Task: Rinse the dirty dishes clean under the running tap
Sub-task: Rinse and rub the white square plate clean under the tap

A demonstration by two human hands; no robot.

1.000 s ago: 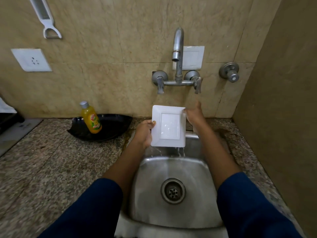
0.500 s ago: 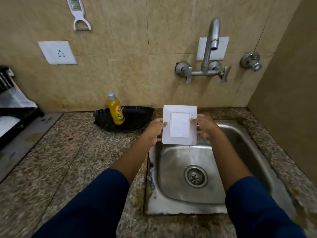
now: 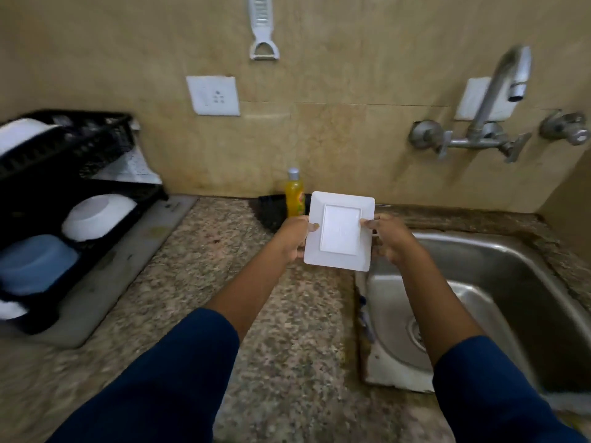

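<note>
Head view, looking down over both forearms. Person holds a square white plate (image 3: 339,231) between two hands, tilted up so its face shows to the camera. Left hand (image 3: 292,238) has its grip closed on the plate's left edge, thumb over the rim; right hand (image 3: 388,238) grips the right edge likewise. Plate is in the air above the speckled stone surface (image 3: 198,270), just left of the steel sink (image 3: 499,282) and well apart from the tap (image 3: 499,91). No water stream visible from the spout. Plate face looks clean, no residue that I can make out.

Judgement: rinsing of this plate appears done; the step in hand is carrying it off toward the black drying rack (image 3: 64,187) at far left, which already holds a white bowl (image 3: 97,215) and a blue bowl (image 3: 35,263). Yellow soap bottle (image 3: 295,196) stands behind the plate by the wall.

Next move likely calls for a leftward carry across the surface, keeping the wet plate level enough not to slip, then standing it in a free slot clear of the bowls.
</note>
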